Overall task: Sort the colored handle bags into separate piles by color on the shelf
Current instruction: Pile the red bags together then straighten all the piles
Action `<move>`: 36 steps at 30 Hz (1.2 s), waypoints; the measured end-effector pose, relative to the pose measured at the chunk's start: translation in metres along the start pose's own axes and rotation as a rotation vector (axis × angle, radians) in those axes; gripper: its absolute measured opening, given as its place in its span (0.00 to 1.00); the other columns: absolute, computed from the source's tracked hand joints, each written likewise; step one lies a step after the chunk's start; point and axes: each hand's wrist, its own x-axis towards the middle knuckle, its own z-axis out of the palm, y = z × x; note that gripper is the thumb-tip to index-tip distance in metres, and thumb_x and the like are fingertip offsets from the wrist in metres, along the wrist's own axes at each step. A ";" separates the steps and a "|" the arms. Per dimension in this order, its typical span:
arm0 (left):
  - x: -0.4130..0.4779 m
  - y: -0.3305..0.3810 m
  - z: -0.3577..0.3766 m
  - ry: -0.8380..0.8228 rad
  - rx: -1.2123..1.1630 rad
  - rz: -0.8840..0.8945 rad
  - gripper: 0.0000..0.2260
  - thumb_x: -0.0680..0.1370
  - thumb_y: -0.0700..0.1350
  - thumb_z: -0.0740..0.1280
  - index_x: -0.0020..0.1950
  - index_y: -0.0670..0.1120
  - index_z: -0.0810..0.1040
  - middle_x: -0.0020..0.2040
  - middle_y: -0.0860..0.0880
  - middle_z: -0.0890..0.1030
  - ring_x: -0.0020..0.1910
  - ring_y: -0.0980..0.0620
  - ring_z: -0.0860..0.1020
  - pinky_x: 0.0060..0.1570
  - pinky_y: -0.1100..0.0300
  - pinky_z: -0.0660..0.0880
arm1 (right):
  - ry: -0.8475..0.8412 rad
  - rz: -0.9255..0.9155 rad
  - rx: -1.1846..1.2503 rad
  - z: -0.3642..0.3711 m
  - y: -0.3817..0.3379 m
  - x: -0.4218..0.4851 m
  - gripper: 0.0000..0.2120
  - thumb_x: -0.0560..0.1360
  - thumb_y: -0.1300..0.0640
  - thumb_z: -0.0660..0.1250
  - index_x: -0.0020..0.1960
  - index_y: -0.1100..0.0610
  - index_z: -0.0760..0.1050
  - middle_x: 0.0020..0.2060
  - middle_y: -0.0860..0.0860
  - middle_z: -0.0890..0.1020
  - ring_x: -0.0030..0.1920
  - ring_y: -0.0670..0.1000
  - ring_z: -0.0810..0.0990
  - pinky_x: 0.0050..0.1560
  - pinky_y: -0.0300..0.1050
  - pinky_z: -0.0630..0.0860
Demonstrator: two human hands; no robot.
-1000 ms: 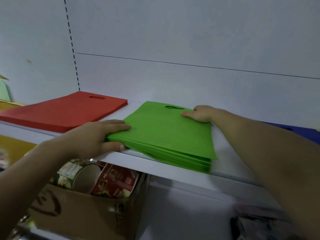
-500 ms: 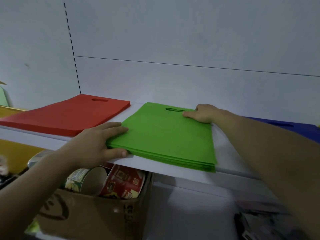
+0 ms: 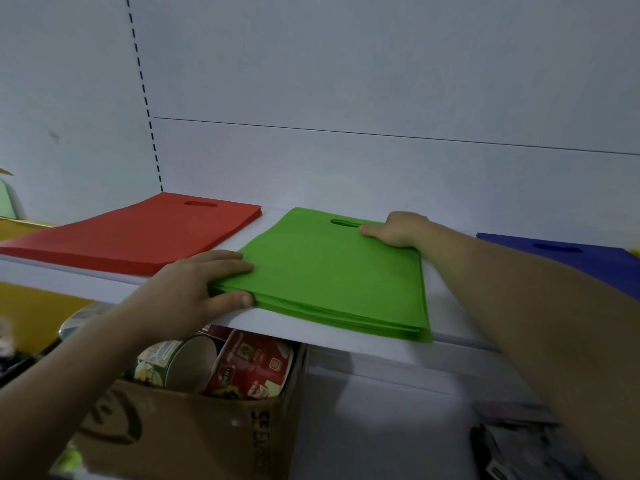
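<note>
A person's two hands square up a stack of green handle bags point(image 3: 332, 278) on a white shelf point(image 3: 346, 344), seen from a head-worn cam. The L hand point(image 3: 194, 289) grips the stack's near-left corner, fingers laid flat on top and thumb pressed vs. the front edge underneath. The R hand point(image 3: 398, 230) sits at the far-right corner, next to the cut-out handle slot, thumb lying along the top bag. Its fingers are tucked out of view behind the back edge, so it can't be told whether they clasp the bags or just rest there.

The green stack lies mid-shelf, near edge just beside the shelf lip. A pile of red handle bags point(image 3: 138, 233) lies to its left, apart from it w/ bare shelf between. A pile of blue handle bags point(image 3: 588, 265) lies to the right, partly hidden by the R forearm.

Below the shelf, a cardboard box point(image 3: 194, 431) holds a red printed tub point(image 3: 252, 365) and a metal tin point(image 3: 180, 362), both tipped on their sides.
</note>
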 end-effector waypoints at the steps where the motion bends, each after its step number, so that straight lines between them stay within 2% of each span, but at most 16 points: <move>1: 0.000 -0.001 0.000 0.003 0.009 -0.008 0.49 0.58 0.83 0.43 0.68 0.57 0.72 0.70 0.55 0.70 0.66 0.55 0.69 0.65 0.57 0.64 | 0.023 0.008 -0.012 0.000 -0.001 0.000 0.46 0.69 0.24 0.53 0.70 0.59 0.67 0.69 0.57 0.71 0.66 0.59 0.70 0.63 0.50 0.69; 3: 0.001 -0.002 -0.001 0.011 0.026 -0.021 0.49 0.58 0.83 0.42 0.68 0.57 0.72 0.70 0.55 0.70 0.67 0.54 0.69 0.65 0.57 0.64 | 0.049 0.025 -0.008 0.000 -0.002 0.001 0.45 0.70 0.25 0.53 0.70 0.59 0.67 0.68 0.58 0.71 0.66 0.59 0.70 0.61 0.49 0.68; 7: 0.002 0.003 0.001 -0.010 0.055 -0.022 0.52 0.57 0.83 0.41 0.70 0.55 0.70 0.71 0.55 0.68 0.67 0.54 0.69 0.65 0.59 0.63 | 0.028 0.030 0.005 0.002 -0.005 0.001 0.43 0.71 0.25 0.51 0.71 0.58 0.67 0.69 0.57 0.70 0.67 0.59 0.69 0.64 0.50 0.66; 11: 0.002 0.014 0.002 -0.029 0.068 -0.027 0.55 0.54 0.84 0.42 0.71 0.56 0.67 0.73 0.55 0.66 0.68 0.54 0.68 0.66 0.58 0.63 | 0.024 0.078 0.016 0.002 -0.003 0.002 0.49 0.64 0.20 0.49 0.71 0.54 0.67 0.69 0.56 0.70 0.66 0.60 0.69 0.64 0.52 0.67; 13: 0.002 0.017 0.002 -0.045 0.067 -0.022 0.55 0.53 0.84 0.42 0.72 0.57 0.66 0.73 0.56 0.64 0.69 0.54 0.67 0.67 0.58 0.63 | 0.022 0.083 0.003 0.000 -0.002 0.002 0.48 0.66 0.21 0.49 0.71 0.55 0.66 0.70 0.56 0.70 0.67 0.60 0.69 0.64 0.52 0.67; 15: 0.001 0.018 0.002 -0.056 0.039 -0.025 0.54 0.53 0.84 0.45 0.72 0.58 0.66 0.73 0.58 0.63 0.69 0.56 0.66 0.66 0.60 0.62 | 0.036 0.059 -0.008 -0.002 -0.001 0.004 0.45 0.71 0.25 0.50 0.71 0.58 0.66 0.70 0.57 0.70 0.67 0.60 0.70 0.63 0.51 0.67; 17: 0.001 0.018 0.003 -0.057 0.041 -0.022 0.52 0.53 0.84 0.47 0.72 0.59 0.66 0.73 0.60 0.62 0.69 0.57 0.66 0.66 0.60 0.62 | 0.027 0.053 0.010 -0.003 0.001 0.005 0.45 0.71 0.25 0.51 0.71 0.60 0.66 0.70 0.57 0.70 0.67 0.60 0.70 0.63 0.50 0.68; 23: 0.006 0.010 0.003 -0.051 -0.027 0.009 0.49 0.57 0.83 0.45 0.69 0.60 0.69 0.71 0.59 0.66 0.68 0.59 0.66 0.67 0.62 0.60 | 0.020 0.056 0.059 -0.002 0.000 0.005 0.45 0.71 0.26 0.53 0.71 0.60 0.65 0.70 0.58 0.69 0.67 0.60 0.70 0.64 0.50 0.68; 28: 0.005 -0.002 -0.005 -0.099 0.002 -0.049 0.44 0.59 0.78 0.53 0.72 0.60 0.64 0.72 0.62 0.61 0.68 0.59 0.64 0.68 0.58 0.60 | 0.049 0.019 0.106 -0.002 -0.010 0.008 0.42 0.72 0.28 0.56 0.69 0.62 0.67 0.68 0.59 0.71 0.65 0.60 0.72 0.59 0.48 0.70; 31: 0.004 -0.001 -0.005 -0.140 0.028 -0.061 0.51 0.53 0.84 0.49 0.72 0.62 0.61 0.71 0.65 0.58 0.67 0.61 0.63 0.67 0.58 0.61 | 0.060 0.005 0.121 0.000 -0.009 0.009 0.43 0.72 0.27 0.54 0.72 0.60 0.65 0.70 0.58 0.69 0.67 0.59 0.69 0.64 0.49 0.68; 33: 0.004 -0.002 -0.004 -0.138 0.033 -0.060 0.52 0.53 0.84 0.45 0.72 0.62 0.62 0.73 0.63 0.59 0.69 0.58 0.64 0.67 0.59 0.60 | 0.009 -0.021 0.120 0.001 -0.009 0.010 0.45 0.71 0.26 0.53 0.74 0.59 0.60 0.73 0.56 0.65 0.71 0.58 0.65 0.69 0.51 0.63; 36: 0.004 -0.006 -0.004 -0.108 0.058 -0.072 0.52 0.54 0.84 0.42 0.72 0.61 0.63 0.75 0.59 0.60 0.71 0.54 0.64 0.68 0.55 0.61 | -0.032 -0.036 0.082 0.002 -0.010 0.011 0.47 0.69 0.24 0.54 0.73 0.59 0.62 0.72 0.56 0.66 0.70 0.58 0.67 0.68 0.51 0.65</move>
